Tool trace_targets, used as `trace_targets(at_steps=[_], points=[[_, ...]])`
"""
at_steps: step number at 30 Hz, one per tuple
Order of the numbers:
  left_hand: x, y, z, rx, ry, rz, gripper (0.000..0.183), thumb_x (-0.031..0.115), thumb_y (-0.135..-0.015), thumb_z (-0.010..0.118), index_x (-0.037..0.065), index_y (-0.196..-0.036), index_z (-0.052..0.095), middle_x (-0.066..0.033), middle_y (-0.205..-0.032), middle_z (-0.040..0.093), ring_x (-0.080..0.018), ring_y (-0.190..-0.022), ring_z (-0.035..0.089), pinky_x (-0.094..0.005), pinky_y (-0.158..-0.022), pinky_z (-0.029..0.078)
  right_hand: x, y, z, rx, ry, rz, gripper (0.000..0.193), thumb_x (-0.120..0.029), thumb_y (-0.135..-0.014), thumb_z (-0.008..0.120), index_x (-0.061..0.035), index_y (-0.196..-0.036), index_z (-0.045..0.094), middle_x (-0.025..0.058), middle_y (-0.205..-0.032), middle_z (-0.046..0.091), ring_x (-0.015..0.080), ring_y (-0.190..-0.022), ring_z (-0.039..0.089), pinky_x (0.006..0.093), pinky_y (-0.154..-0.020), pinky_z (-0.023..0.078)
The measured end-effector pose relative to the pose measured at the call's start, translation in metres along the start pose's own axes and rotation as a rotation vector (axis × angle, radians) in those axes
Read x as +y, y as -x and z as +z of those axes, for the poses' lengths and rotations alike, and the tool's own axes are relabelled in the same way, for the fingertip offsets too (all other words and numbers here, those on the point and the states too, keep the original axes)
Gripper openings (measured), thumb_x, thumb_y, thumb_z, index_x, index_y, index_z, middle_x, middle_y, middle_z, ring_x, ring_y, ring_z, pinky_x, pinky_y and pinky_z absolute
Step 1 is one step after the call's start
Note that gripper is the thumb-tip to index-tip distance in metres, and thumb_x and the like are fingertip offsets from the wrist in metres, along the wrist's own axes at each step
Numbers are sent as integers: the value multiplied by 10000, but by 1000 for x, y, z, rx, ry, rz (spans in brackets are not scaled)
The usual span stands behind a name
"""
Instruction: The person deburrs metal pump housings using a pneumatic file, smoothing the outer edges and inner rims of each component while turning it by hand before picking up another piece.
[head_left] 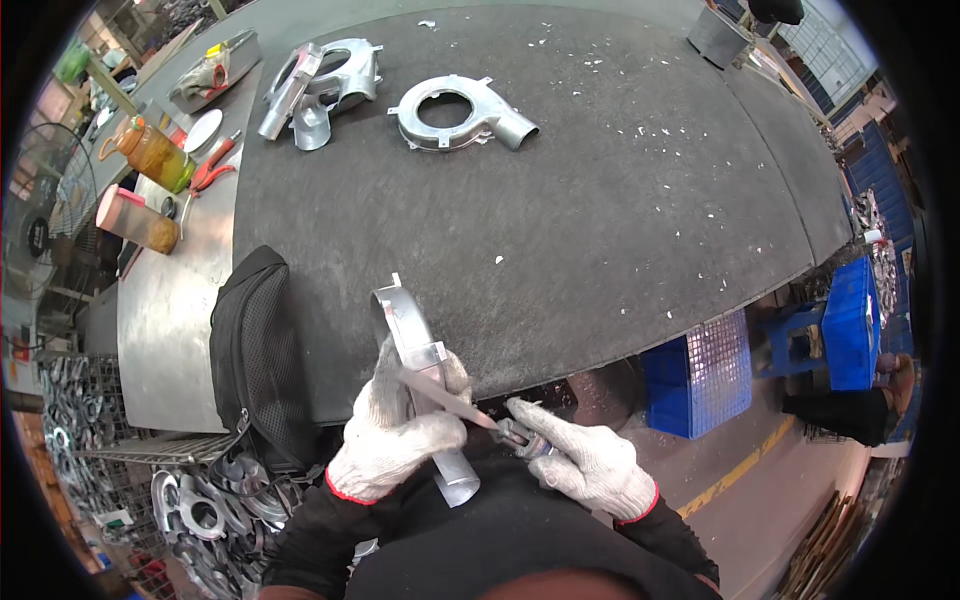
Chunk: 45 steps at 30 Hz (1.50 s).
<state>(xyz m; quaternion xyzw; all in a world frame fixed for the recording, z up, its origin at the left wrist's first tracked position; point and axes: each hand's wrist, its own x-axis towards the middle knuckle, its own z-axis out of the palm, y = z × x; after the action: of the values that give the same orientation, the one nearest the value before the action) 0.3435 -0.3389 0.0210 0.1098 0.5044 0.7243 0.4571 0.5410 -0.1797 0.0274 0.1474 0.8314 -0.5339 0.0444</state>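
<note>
Head view: our left hand point(385, 440) gripped metal blower housing point(409, 322) by near edge of table point(560, 220); right hand point(595, 465) clasped flat-bladed tool point(452, 401), blade across housing. Piece looked partway worked; whether other housings point(484, 112) on table were finished or waiting, we couldn't tell.

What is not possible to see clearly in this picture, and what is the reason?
- Head view: part of the left hand, hidden by the metal housing.
- Head view: the rear end of the bladed tool, partly covered by the right hand.
- Head view: the dark object, cut off by the upper edge.
- Head view: the white flecks, too small to identify.
</note>
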Motion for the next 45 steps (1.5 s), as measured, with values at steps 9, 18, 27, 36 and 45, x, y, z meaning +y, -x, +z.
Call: trace_targets(at_steps=[9, 18, 27, 36, 45], points=[[-14, 0, -3, -128, 90, 111, 427, -41, -937, 671, -6, -1314, 473, -104, -1164, 588, -178, -1027, 594, -349, -900, 508, -14, -11, -11, -116, -154, 333, 628, -346, -1009, 631, -197, -1587, 435, 100, -995, 733, 242, -846, 740, 328, -802, 576], [-35, -16, -15, -243, -28, 169, 696, -89, -821, 755, 6, -1415, 406, -171, -1256, 598, -247, -1108, 646, -417, -972, 526, -18, -6, -16, -32, 11, 246, 647, -295, -987, 651, -184, -1585, 430, 129, -1048, 736, 296, -913, 744, 365, -831, 574], [16, -14, -2, 47, -21, 17, 855, 528, -827, 841, -75, -1344, 523, -68, -965, 668, -150, -829, 647, -284, -780, 535, -17, 11, -26, 85, -42, 212, 698, -284, -958, 695, -151, -1586, 424, 138, -1054, 742, 284, -914, 749, 349, -845, 582], [30, -7, -36, -160, -17, -160, 856, 317, -581, 970, -82, -1234, 588, -140, -1011, 670, -165, -774, 650, -297, -731, 540, -23, 9, -24, -92, 319, 110, 727, -382, -938, 722, -187, -1576, 436, 89, -938, 752, 268, -809, 729, 372, -699, 584], [29, -12, -45, -221, -70, -308, 773, 136, -591, 948, -104, -1233, 592, -166, -1027, 694, -187, -811, 694, -294, -712, 588, -44, -1, -27, -74, 587, 75, 693, -456, -927, 718, -330, -1558, 461, 77, -783, 690, 252, -599, 687, 373, -525, 539]])
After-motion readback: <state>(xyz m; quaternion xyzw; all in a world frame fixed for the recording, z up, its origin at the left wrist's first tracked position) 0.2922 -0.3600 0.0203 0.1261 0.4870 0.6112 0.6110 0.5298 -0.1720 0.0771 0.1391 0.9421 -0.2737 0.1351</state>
